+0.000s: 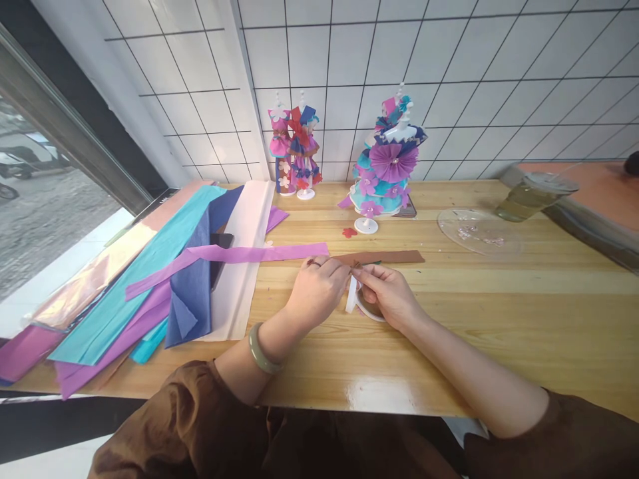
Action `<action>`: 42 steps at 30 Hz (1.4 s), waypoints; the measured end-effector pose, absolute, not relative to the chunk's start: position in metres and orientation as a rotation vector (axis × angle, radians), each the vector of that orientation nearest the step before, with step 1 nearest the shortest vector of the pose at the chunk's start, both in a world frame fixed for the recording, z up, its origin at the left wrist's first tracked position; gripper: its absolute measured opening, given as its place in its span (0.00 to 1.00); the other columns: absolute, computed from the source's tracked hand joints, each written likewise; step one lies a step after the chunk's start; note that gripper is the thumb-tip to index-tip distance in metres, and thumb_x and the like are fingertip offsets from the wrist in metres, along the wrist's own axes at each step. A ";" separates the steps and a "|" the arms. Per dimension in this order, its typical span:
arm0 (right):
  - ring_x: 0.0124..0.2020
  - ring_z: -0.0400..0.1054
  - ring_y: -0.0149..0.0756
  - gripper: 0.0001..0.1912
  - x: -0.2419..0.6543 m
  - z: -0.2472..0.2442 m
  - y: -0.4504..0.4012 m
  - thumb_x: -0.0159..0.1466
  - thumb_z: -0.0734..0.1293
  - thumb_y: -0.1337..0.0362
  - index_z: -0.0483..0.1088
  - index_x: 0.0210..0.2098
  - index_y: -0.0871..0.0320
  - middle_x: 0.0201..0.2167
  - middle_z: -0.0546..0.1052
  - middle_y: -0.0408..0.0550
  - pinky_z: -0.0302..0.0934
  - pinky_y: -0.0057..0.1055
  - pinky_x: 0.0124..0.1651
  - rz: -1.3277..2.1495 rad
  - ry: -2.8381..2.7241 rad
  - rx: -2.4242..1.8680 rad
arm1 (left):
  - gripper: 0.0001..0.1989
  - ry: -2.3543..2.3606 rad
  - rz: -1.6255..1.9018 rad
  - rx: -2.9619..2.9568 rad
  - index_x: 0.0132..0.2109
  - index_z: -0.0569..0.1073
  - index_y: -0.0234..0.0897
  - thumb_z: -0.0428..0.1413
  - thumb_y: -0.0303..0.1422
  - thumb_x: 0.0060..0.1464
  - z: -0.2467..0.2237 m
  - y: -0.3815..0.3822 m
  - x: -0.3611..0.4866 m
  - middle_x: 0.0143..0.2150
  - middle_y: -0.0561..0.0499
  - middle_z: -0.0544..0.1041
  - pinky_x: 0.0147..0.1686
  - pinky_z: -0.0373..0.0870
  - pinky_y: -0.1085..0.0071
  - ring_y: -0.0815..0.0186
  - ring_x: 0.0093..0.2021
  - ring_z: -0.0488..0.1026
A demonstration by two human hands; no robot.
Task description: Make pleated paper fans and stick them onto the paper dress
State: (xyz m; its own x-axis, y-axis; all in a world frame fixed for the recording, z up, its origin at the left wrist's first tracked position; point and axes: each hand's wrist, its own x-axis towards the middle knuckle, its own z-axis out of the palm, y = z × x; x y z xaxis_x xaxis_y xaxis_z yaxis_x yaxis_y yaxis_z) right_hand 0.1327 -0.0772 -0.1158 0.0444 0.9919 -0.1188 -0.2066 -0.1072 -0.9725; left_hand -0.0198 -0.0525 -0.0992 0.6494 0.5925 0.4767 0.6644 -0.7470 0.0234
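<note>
My left hand (322,289) and my right hand (392,293) meet over the middle of the table, with fingertips pinched together. Between them shows a small bit of brown paper (356,264), mostly hidden by the fingers. From the pinch hangs a short white tape strip (351,294). Under my right hand's fingers is a white tape roll (373,315), partly covered. Just beyond the hands lies a flat brown paper strip (399,257). A long purple crepe paper strip (259,254) runs left from behind my left hand.
Folded crepe paper sheets (144,266) and a dark phone (219,266) lie at left. Decorated dress stands (304,159) and a larger one (389,173) stand along the tiled wall. A clear plate (452,236) with small beads and a lidded cup (529,196) are at right.
</note>
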 end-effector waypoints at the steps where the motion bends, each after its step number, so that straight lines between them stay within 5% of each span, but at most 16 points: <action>1: 0.12 0.48 0.20 0.15 0.133 -0.116 -0.077 0.51 0.69 0.56 0.65 0.18 0.59 0.09 0.59 0.35 0.43 0.22 0.15 1.336 -0.963 -1.158 | 0.11 -1.035 -0.698 -2.706 0.32 0.68 0.34 0.43 0.27 0.57 -0.099 -0.053 -0.019 0.31 0.47 0.71 0.37 0.59 0.66 0.63 0.36 0.65; 13: 0.13 0.48 0.22 0.15 0.133 -0.112 -0.078 0.50 0.69 0.53 0.65 0.21 0.59 0.11 0.59 0.35 0.44 0.22 0.15 1.374 -1.043 -1.171 | 0.11 -1.050 -0.793 -2.653 0.27 0.68 0.34 0.44 0.27 0.55 -0.099 -0.053 -0.020 0.29 0.47 0.70 0.36 0.58 0.65 0.63 0.35 0.65; 22: 0.12 0.49 0.22 0.17 0.134 -0.109 -0.080 0.49 0.70 0.53 0.69 0.32 0.59 0.12 0.60 0.34 0.54 0.24 0.16 1.389 -1.113 -1.187 | 0.09 -1.140 -0.953 -2.655 0.28 0.69 0.34 0.47 0.28 0.54 -0.100 -0.053 -0.020 0.29 0.48 0.72 0.35 0.59 0.66 0.64 0.35 0.66; 42: 0.12 0.50 0.22 0.13 0.134 -0.111 -0.079 0.49 0.70 0.55 0.69 0.26 0.59 0.12 0.62 0.35 0.55 0.24 0.16 1.498 -0.998 -1.104 | 0.08 -1.153 -0.965 -2.602 0.27 0.69 0.35 0.49 0.28 0.52 -0.104 -0.052 -0.018 0.28 0.49 0.72 0.36 0.58 0.65 0.64 0.34 0.66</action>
